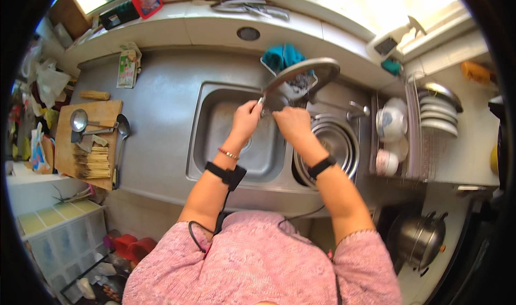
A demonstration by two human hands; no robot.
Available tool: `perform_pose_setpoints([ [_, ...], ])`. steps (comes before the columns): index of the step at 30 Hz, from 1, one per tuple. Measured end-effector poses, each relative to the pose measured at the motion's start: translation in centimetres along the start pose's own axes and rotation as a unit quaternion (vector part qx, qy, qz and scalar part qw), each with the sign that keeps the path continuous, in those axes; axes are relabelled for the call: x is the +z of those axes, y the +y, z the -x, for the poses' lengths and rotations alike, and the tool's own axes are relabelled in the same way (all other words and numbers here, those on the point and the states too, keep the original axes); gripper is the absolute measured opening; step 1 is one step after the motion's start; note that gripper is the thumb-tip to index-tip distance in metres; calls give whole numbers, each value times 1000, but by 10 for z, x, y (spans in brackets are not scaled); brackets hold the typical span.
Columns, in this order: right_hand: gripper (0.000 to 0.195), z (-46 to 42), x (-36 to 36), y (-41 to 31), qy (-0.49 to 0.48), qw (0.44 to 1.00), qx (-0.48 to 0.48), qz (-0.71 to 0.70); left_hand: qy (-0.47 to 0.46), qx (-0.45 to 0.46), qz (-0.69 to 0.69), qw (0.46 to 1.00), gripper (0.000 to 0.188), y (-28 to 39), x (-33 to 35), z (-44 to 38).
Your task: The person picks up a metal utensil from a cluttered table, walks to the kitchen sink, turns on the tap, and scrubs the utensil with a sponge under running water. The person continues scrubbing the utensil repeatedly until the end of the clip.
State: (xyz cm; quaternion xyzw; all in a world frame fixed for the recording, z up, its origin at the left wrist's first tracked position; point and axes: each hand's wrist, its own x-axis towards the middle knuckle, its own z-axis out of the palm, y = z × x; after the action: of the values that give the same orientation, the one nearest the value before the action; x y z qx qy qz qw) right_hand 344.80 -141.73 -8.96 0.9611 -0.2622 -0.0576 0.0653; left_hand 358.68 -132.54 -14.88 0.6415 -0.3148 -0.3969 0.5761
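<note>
Above the left basin of the stainless steel sink [217, 135], my left hand [245, 119] grips the metal end of what looks like a curved grey faucet spout [300, 66]. Its arc rises to the back right and is somewhat blurred. My right hand [293, 123] is curled close beside it, over the divider between the basins; whether its fingers hold anything is hidden. Nested metal bowls [332, 141] sit in the right basin, under my right forearm. Behind the spout are a teal cloth [284, 57] and a wire rack holding a scouring pad [301, 82].
At left lies a wooden cutting board [64, 143] with a ladle [79, 120] and a bundle of dark-tipped sticks [94, 162]. A long-handled ladle [123, 125] lies beside it. A dish rack [415, 131] at right holds bowls [392, 121] and plates [438, 115].
</note>
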Motion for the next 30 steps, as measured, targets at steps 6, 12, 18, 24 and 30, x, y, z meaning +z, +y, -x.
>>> perform_pose_setpoints([
  [6, 31, 14, -23, 22, -19, 983, 107, -145, -69, -181, 228, 954, 26, 5, -31, 5],
  [12, 27, 35, -44, 30, 4, 932, 164, -323, -83, -193, 257, 943, 27, -1, -35, 12],
  [18, 26, 33, -55, 30, 40, 949, 127, -287, -111, -220, 297, 922, 25, 4, -33, 9],
  [24, 28, 24, -54, 23, 53, 967, 88, -232, -131, -230, 309, 913, 23, 6, -30, 9],
  [30, 27, 16, -63, 19, 23, 977, 83, -193, -143, -241, 298, 913, 24, 11, -30, 16],
])
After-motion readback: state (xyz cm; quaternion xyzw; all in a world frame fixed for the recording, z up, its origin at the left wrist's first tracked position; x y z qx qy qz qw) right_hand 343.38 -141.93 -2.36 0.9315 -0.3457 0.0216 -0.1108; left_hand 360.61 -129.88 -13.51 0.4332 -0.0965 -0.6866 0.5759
